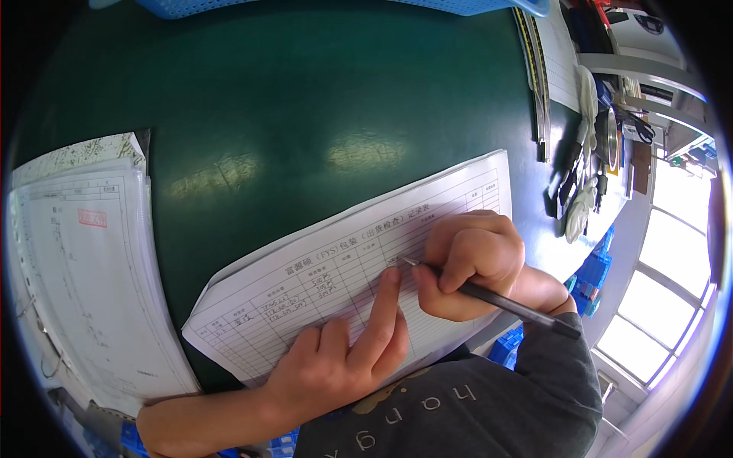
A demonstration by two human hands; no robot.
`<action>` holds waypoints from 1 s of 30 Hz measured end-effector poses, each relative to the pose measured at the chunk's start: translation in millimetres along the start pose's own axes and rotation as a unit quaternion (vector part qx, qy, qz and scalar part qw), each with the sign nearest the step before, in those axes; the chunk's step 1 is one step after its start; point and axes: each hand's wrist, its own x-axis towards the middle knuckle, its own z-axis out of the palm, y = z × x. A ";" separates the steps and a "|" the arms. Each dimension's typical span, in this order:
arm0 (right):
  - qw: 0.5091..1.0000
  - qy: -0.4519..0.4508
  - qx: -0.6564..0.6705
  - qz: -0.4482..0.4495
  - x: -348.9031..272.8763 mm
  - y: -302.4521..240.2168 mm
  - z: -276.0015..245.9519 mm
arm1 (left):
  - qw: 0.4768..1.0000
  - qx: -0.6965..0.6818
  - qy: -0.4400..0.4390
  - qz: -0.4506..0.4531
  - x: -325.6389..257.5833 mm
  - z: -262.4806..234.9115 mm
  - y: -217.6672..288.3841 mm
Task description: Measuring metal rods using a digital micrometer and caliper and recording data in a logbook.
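Observation:
My right hand (475,263) is closed round a dark pen (527,311), its tip down on a printed form (447,195). The form is a white sheet with a ruled table, lying at a slant on top of other sheets. A few handwritten entries fill its upper rows at the left. My left hand (340,355) rests on the lower part of the form, index finger stretched out to a spot just left of the pen tip. Its other fingers are bent and hold nothing.
The table (252,91) has a dark green top. Papers in clear sleeves (107,282) lie at the left. A blue plastic basket (206,6) stands at the far edge. A metal ruler (538,91) lies at the right, near scissors (641,128) and other tools.

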 end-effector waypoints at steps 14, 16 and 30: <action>1.000 0.009 -0.003 0.007 -1.5 -1.2 0.7 | 1.000 0.003 -0.015 0.004 -0.7 0.0 0.9; 1.000 0.011 -0.003 0.009 -2.3 -0.8 0.0 | 1.000 0.002 -0.016 0.005 -0.4 0.6 1.0; 1.000 0.026 0.009 0.000 -4.8 1.4 -1.9 | 1.000 -0.004 -0.031 0.002 -2.8 0.2 -0.2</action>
